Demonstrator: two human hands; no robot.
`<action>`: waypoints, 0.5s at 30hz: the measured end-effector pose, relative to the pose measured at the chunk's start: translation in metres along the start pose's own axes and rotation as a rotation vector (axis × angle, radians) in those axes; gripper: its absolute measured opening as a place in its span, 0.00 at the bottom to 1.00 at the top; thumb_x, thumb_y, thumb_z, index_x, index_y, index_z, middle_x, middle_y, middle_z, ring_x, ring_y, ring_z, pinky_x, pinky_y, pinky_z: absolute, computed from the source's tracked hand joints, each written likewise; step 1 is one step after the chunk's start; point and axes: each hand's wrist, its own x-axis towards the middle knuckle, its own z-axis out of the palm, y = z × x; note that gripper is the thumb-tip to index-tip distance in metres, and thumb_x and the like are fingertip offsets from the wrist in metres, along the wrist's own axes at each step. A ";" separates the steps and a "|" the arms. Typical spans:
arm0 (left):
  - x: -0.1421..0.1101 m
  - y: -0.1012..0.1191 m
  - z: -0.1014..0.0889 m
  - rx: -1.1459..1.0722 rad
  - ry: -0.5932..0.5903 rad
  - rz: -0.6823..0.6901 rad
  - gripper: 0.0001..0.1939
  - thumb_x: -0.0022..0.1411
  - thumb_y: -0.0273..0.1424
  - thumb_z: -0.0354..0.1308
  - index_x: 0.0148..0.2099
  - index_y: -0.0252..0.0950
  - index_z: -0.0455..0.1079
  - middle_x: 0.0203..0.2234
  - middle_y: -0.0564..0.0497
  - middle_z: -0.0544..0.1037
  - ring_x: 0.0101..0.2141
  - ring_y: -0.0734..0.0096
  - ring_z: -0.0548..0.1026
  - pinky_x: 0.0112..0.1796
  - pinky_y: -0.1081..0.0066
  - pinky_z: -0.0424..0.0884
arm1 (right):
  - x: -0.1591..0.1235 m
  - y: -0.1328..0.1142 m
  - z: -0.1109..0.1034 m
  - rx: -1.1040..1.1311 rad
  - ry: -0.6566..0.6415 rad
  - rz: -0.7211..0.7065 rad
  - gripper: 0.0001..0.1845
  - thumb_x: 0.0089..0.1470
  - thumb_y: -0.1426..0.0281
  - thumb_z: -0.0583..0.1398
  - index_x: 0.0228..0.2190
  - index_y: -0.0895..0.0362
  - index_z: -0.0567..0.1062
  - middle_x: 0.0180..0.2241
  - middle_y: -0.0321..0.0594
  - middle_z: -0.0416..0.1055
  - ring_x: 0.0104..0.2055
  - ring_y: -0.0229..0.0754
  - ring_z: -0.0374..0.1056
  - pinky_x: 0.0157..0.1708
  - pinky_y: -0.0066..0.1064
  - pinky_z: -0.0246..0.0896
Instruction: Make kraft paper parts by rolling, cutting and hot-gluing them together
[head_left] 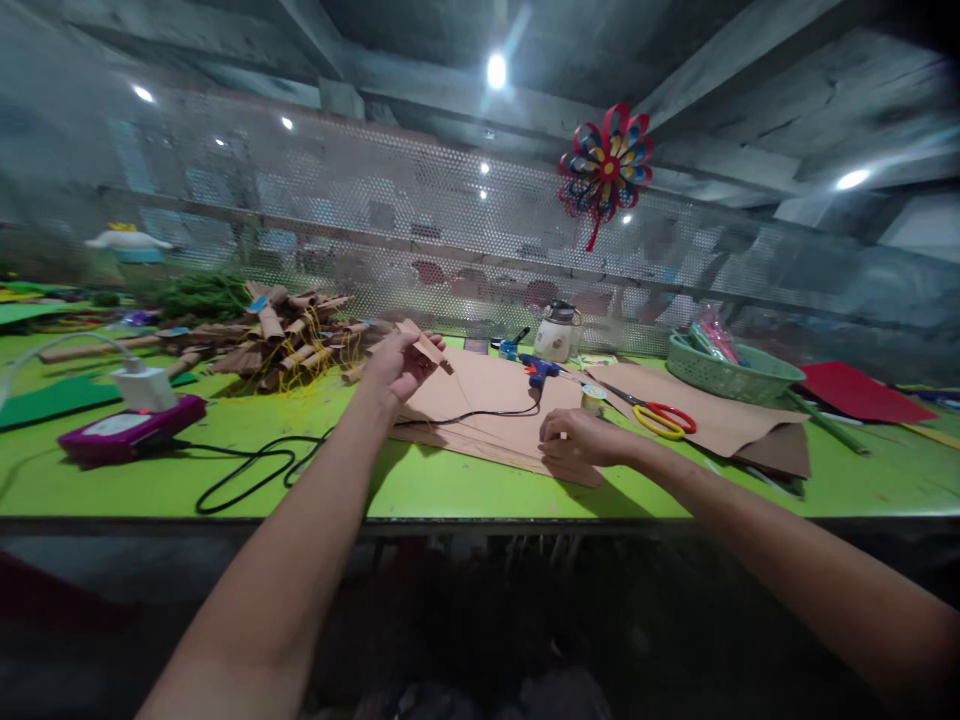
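My left hand [397, 370] is closed on a small folded piece of brown paper [421, 342], lifted over the left end of a stack of brown kraft paper sheets [487, 385]. A thin yellowish thread [462, 390] hangs from that piece toward the stack. My right hand [570, 437] is low over the stack's right side, its fingers curled together; what they hold, if anything, is hidden. Between and beyond the hands lies a blue glue gun [538, 370] with a black cord. Right of it are scissors [660, 418] with red and yellow handles and a small spool [594, 395].
Rolled brown paper pieces with yellow strings [289, 340] are heaped at left. A purple power strip [131, 428] with a white plug sits at front left. A green basket [731, 370], a white jar [556, 333] and red sheets [862, 392] stand farther back.
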 end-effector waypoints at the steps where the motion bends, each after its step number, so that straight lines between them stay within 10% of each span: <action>1: 0.000 0.000 0.000 -0.001 0.001 -0.001 0.07 0.56 0.21 0.49 0.33 0.30 0.69 0.24 0.45 0.76 0.28 0.69 0.76 0.31 0.71 0.74 | -0.001 -0.001 -0.001 -0.004 -0.013 -0.022 0.08 0.53 0.74 0.56 0.29 0.61 0.76 0.32 0.44 0.72 0.34 0.39 0.66 0.33 0.26 0.56; 9: 0.000 0.001 0.000 -0.006 -0.001 0.006 0.07 0.57 0.21 0.49 0.31 0.29 0.68 0.24 0.45 0.76 0.28 0.70 0.76 0.32 0.71 0.74 | 0.004 -0.026 0.012 -0.324 -0.131 -0.090 0.16 0.59 0.70 0.50 0.27 0.62 0.74 0.30 0.47 0.68 0.33 0.40 0.64 0.34 0.29 0.56; 15: -0.004 0.002 0.004 0.001 0.008 -0.006 0.07 0.57 0.21 0.49 0.32 0.29 0.69 0.24 0.45 0.76 0.28 0.69 0.76 0.29 0.72 0.74 | -0.003 -0.008 -0.009 0.281 -0.020 0.011 0.10 0.53 0.66 0.57 0.26 0.60 0.71 0.39 0.47 0.71 0.38 0.39 0.66 0.35 0.29 0.60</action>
